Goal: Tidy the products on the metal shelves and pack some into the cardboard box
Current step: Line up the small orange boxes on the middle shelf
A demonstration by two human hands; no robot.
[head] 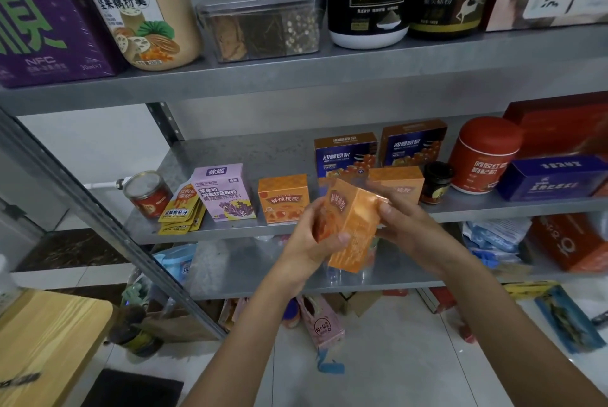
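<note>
while gripped aslant just in front of the middle shelf (230, 232), off the metal and apart from the row behind, could easily slip: orange box (350, 225) glossy and caught only at its sides. left hand (306, 242) curled round the near left side, thumb laid across the front; right hand (411, 225) pinching the upper right edge with fingertips. liable to twist free if turned on so light a right-side pinch, then to drop onto the lower shelf (263, 275) or into the clutter on the floor, denting a corner. danger too of nudging the standing orange boxes (283, 197) just behind, or of toppling the dark jar (436, 181) beside them, when setting it back into the row; possibly glass, so worth a wide berth. may well land crooked or facing sideways unless squared up first. cardboard box for packing not plainly told apart among the things below, so risky to reach down without looking. safest kept in both hands until seated.
</note>
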